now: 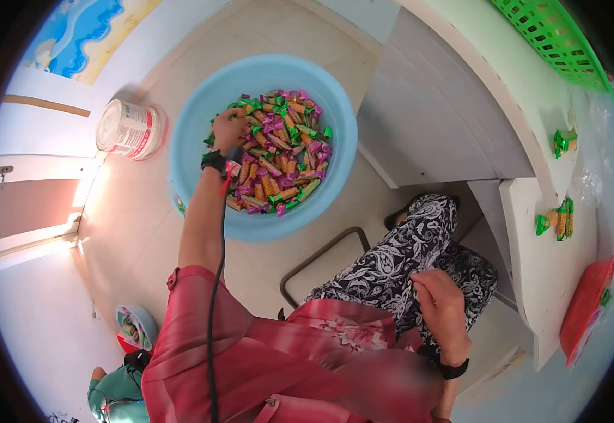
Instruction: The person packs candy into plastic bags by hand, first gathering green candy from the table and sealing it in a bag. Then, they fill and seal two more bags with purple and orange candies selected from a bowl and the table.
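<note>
My left hand (228, 131) reaches down into a light blue basin (335, 106) on the floor and closes over the heap of wrapped candies (282, 151), which come in green, purple and orange wrappers. Whether it grips any candy I cannot tell, since the fingers are buried in the pile. A black wristband with a cable runs along that arm. My right hand (442, 303) rests on my knee, on the black-and-white patterned trousers, fingers loosely curled with nothing in them.
A white plastic tub (129, 129) stands on the floor left of the basin. The white table (532, 211) at right carries a few green-wrapped candies (557, 220), a green basket (554, 35) and a red tray (587, 307). A metal stool frame (321, 257) stands beside my leg.
</note>
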`<state>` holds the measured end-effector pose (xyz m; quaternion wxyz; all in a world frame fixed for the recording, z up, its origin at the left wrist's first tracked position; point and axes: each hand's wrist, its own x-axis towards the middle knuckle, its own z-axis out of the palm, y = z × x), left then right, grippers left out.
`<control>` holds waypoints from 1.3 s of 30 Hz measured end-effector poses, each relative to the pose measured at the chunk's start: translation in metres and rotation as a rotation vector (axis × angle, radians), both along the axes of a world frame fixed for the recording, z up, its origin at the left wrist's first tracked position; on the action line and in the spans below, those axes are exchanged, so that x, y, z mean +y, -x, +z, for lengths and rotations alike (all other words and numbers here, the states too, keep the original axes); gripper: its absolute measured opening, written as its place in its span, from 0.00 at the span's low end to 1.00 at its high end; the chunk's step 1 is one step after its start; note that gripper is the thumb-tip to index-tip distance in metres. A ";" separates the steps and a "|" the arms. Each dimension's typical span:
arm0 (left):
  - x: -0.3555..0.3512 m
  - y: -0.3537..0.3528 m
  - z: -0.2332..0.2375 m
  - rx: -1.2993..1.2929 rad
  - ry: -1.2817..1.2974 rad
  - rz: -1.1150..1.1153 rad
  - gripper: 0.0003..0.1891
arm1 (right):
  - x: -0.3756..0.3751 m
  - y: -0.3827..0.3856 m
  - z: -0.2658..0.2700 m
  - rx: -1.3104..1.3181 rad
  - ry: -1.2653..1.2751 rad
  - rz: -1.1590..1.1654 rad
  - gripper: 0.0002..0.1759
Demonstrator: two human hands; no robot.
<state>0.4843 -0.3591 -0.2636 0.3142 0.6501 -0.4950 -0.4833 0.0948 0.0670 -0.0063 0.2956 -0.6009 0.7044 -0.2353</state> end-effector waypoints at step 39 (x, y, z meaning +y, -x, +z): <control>0.013 0.036 -0.011 -1.227 0.484 -0.754 0.11 | 0.005 0.004 -0.018 0.070 0.014 0.029 0.09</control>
